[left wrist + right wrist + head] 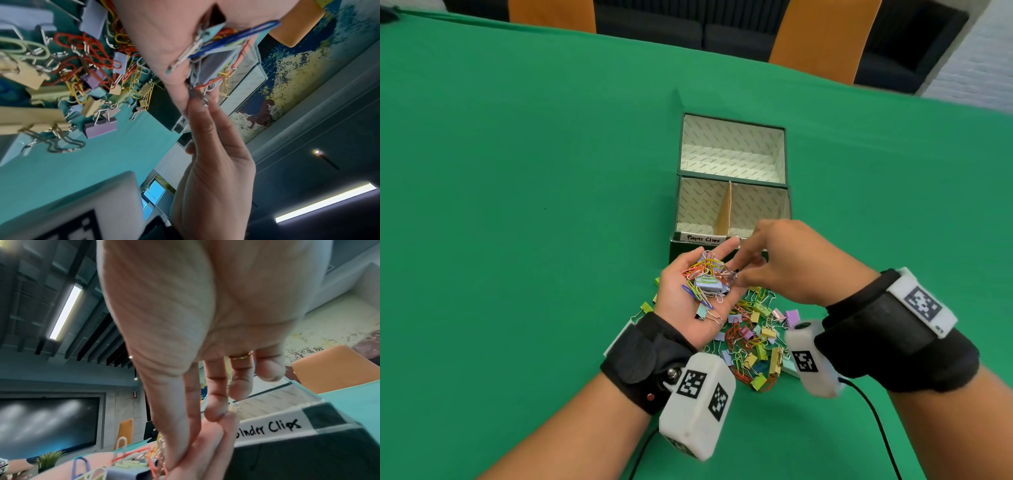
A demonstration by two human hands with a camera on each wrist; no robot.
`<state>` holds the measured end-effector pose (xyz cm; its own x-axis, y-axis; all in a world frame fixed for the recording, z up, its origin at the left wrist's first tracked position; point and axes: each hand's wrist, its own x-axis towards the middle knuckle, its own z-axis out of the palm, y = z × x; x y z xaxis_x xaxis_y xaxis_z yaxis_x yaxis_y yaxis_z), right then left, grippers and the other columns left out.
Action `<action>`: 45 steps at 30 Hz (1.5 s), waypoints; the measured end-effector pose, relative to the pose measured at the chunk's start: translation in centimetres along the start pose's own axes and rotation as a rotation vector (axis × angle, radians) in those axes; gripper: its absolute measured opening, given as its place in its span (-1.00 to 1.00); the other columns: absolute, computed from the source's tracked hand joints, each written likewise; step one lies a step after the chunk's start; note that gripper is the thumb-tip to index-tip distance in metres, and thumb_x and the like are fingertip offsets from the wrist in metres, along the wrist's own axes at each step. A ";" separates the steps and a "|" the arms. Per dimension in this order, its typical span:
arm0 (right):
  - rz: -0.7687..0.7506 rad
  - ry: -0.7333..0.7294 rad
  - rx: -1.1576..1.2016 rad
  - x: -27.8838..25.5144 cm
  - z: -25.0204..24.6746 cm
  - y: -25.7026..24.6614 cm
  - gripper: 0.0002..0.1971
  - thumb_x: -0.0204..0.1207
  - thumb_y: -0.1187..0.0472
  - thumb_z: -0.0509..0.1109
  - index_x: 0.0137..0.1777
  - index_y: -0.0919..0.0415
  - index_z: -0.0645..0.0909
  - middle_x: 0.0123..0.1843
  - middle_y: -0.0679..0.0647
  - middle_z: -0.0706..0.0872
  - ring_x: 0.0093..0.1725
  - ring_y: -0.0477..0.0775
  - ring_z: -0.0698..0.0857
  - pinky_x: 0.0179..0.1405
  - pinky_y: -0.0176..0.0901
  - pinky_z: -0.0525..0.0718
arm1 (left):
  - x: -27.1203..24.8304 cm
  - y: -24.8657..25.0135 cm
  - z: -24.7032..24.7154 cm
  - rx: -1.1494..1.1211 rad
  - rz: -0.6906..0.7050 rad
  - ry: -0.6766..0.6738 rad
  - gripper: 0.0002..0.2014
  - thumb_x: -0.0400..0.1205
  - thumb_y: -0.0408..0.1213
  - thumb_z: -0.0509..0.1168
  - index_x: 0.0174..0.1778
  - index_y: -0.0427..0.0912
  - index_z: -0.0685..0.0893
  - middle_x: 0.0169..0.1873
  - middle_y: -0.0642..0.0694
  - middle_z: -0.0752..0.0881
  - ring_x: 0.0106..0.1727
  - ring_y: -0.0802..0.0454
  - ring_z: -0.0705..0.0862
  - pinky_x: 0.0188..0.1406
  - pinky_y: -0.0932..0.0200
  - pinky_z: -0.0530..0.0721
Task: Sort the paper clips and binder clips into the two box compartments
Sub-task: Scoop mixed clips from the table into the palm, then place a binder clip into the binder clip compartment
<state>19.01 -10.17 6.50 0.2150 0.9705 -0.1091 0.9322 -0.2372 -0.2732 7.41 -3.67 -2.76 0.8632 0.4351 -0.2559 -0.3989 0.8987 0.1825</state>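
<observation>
just in front of the box [732, 212], the left hand [697, 298] lies cupped, fingers apart, holding mixed clips [705, 277]; the right hand [777, 263] pinches one from it. next, i'd guess, comes dropping it in its labelled compartment.

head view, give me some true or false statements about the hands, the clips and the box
1. The left hand is palm up with a mixed handful of coloured paper clips and binder clips on it. True.
2. The right hand rests flat on the green tablecloth. False: it is raised, its fingertips picking at the handful in the left palm.
3. The two front compartments of the dark green cardboard box hold no clips. True, as far as the head view shows.
4. The handwritten white label on the box's front left reads "Staples". False: it reads "Paper Clips".
5. A pile of unsorted clips lies on the cloth below the hands. True.
</observation>
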 end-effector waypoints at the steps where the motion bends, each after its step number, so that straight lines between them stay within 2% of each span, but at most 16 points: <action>1: -0.003 0.007 0.003 -0.1 0.0 0.1 -0.88 0.40 0.04 0.56 -0.08 -0.05 0.82 -0.33 -0.20 0.60 -0.31 -0.32 0.52 -0.33 -0.40 0.43 | 0.0 0.0 0.0 0.007 0.002 0.003 -0.49 0.67 -0.15 0.04 0.46 -0.39 0.49 0.19 -0.43 0.68 0.02 -0.32 0.77 -0.01 -0.08 0.77; 4: 0.011 0.029 0.033 -0.3 -0.6 0.3 -0.94 0.43 0.07 0.50 -0.15 -0.03 0.78 -0.26 -0.13 0.70 -0.30 -0.28 0.57 -0.32 -0.36 0.48 | 0.0 0.1 0.0 0.017 0.008 0.007 -0.50 0.64 -0.18 0.08 0.42 -0.38 0.53 0.19 -0.43 0.68 -0.01 -0.28 0.78 0.05 -0.07 0.73; 7: 0.034 0.059 0.089 -0.6 -1.3 0.5 -0.96 0.41 0.08 0.47 -0.19 -0.01 0.74 -0.29 -0.14 0.75 -0.24 -0.25 0.67 -0.25 -0.33 0.58 | 0.0 0.0 0.1 0.006 0.023 0.020 -0.51 0.60 -0.24 0.11 0.40 -0.41 0.54 0.13 -0.46 0.70 -0.02 -0.28 0.77 0.19 -0.09 0.66; 12: 0.065 0.067 0.230 -0.7 -1.5 1.0 -0.97 0.42 0.13 0.51 -0.22 -0.02 0.74 -0.37 -0.19 0.80 -0.30 -0.17 0.77 -0.21 -0.18 0.75 | -0.1 -0.1 0.2 0.011 0.010 0.024 -0.56 0.61 -0.31 0.11 0.38 -0.39 0.55 0.22 -0.47 0.66 0.14 -0.32 0.72 0.27 -0.12 0.63; 14: 0.075 0.095 0.289 -0.7 -1.6 1.3 -0.98 0.45 0.11 0.52 -0.19 -0.04 0.74 -0.36 -0.21 0.80 -0.30 -0.16 0.77 -0.23 -0.15 0.75 | -0.2 -0.1 0.2 0.021 0.000 0.017 -0.57 0.59 -0.33 0.13 0.37 -0.38 0.56 0.24 -0.46 0.66 0.17 -0.33 0.71 0.30 -0.12 0.61; 19: 0.124 0.443 0.368 0.3 -2.2 2.3 -0.99 0.47 0.08 0.51 -0.14 -0.05 0.75 -0.29 -0.20 0.77 -0.27 -0.30 0.71 -0.25 -0.46 0.55 | -0.3 -0.1 0.2 0.011 -0.012 0.007 -0.58 0.55 -0.33 0.17 0.30 -0.39 0.62 0.22 -0.46 0.67 0.15 -0.38 0.71 0.25 -0.18 0.61; 22: 0.166 0.563 0.338 1.1 -2.3 2.6 -0.97 0.48 0.11 0.48 -0.13 -0.06 0.72 -0.27 -0.25 0.74 -0.24 -0.32 0.69 -0.17 -0.41 0.61 | -0.2 -0.1 0.2 -0.002 -0.018 0.009 -0.57 0.55 -0.32 0.17 0.32 -0.39 0.60 0.22 -0.46 0.67 0.11 -0.37 0.72 0.22 -0.17 0.63; 24: 0.194 0.492 0.264 1.5 -1.9 3.0 -0.96 0.50 0.08 0.47 -0.08 -0.08 0.72 -0.21 -0.23 0.74 -0.20 -0.26 0.69 -0.04 -0.27 0.66 | -0.2 -0.1 0.2 -0.004 -0.020 0.010 -0.58 0.55 -0.32 0.17 0.30 -0.40 0.61 0.22 -0.47 0.67 0.12 -0.38 0.72 0.21 -0.16 0.65; 26: 0.218 0.331 0.150 1.5 -1.2 3.2 -0.83 0.51 0.00 0.47 0.08 -0.09 0.72 -0.05 -0.19 0.73 -0.07 -0.17 0.65 0.03 -0.24 0.57 | -0.1 -0.1 0.2 0.002 -0.018 0.005 -0.58 0.55 -0.32 0.18 0.30 -0.40 0.61 0.22 -0.48 0.66 0.14 -0.38 0.71 0.21 -0.17 0.65; 28: 0.195 0.255 0.125 1.1 -0.8 2.7 -0.76 0.50 -0.06 0.47 0.15 -0.12 0.71 0.02 -0.19 0.70 0.05 -0.14 0.61 0.02 -0.25 0.48 | 0.0 -0.1 0.1 0.007 -0.009 0.011 -0.57 0.55 -0.31 0.17 0.30 -0.41 0.61 0.23 -0.47 0.66 0.16 -0.39 0.70 0.22 -0.18 0.64; 30: 0.113 0.239 0.189 0.6 -0.7 1.7 -0.81 0.46 -0.08 0.49 0.05 -0.16 0.72 -0.06 -0.27 0.72 0.00 -0.16 0.65 -0.10 -0.25 0.51 | 0.1 0.0 -0.1 0.010 0.001 0.016 -0.57 0.59 -0.29 0.14 0.30 -0.42 0.64 0.24 -0.45 0.66 0.18 -0.36 0.70 0.26 -0.16 0.62; 33: -0.009 0.112 0.282 -0.3 -1.0 -0.1 -0.87 0.39 -0.07 0.55 -0.11 -0.11 0.77 -0.31 -0.23 0.76 -0.22 -0.20 0.71 -0.21 -0.27 0.63 | 0.2 0.0 -0.4 0.029 0.038 0.019 -0.60 0.64 -0.28 0.07 0.02 -0.41 0.79 0.04 -0.37 0.76 0.00 -0.21 0.78 0.25 -0.06 0.61; 35: -0.065 0.038 0.264 -0.7 -1.1 -0.9 -0.87 0.35 -0.05 0.59 -0.14 -0.10 0.79 -0.33 -0.16 0.78 -0.29 -0.20 0.71 -0.21 -0.23 0.67 | 0.3 -0.1 -0.6 0.042 0.046 0.017 -0.57 0.67 -0.26 0.05 -0.09 -0.41 0.81 -0.04 -0.34 0.78 -0.08 -0.13 0.79 0.19 0.03 0.63; 37: -0.092 0.003 0.217 -0.7 -0.7 -1.3 -0.83 0.29 -0.06 0.64 -0.17 -0.10 0.77 -0.31 -0.12 0.77 -0.30 -0.20 0.67 -0.22 -0.21 0.66 | 0.4 0.1 -0.8 0.046 0.049 0.055 -0.62 0.66 -0.24 0.08 -0.03 -0.37 0.77 -0.02 -0.33 0.76 -0.06 -0.15 0.77 0.18 0.06 0.61; 40: -0.121 -0.008 0.056 -0.6 0.4 -1.5 -0.74 0.21 -0.15 0.64 -0.15 -0.18 0.71 -0.22 -0.14 0.69 -0.15 -0.12 0.59 -0.11 -0.04 0.65 | 0.5 0.2 -1.1 0.079 0.029 0.106 -0.66 0.66 -0.17 0.10 0.10 -0.29 0.69 -0.06 -0.29 0.75 -0.07 -0.18 0.76 0.14 0.06 0.54; 45: -0.107 0.053 -0.068 -0.5 1.6 -1.0 -0.73 0.27 -0.21 0.56 -0.09 -0.17 0.69 -0.17 -0.17 0.62 -0.07 -0.08 0.50 -0.06 0.02 0.62 | 0.5 0.0 -1.2 0.087 0.015 0.102 -0.66 0.63 -0.17 0.13 0.07 -0.31 0.70 -0.10 -0.30 0.76 -0.13 -0.18 0.78 0.19 0.07 0.52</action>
<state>17.48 -10.43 5.33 0.1267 0.9914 -0.0317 0.9678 -0.1305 -0.2153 7.51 -3.39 -4.04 0.8198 0.4557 -0.3469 -0.3792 0.8858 0.2675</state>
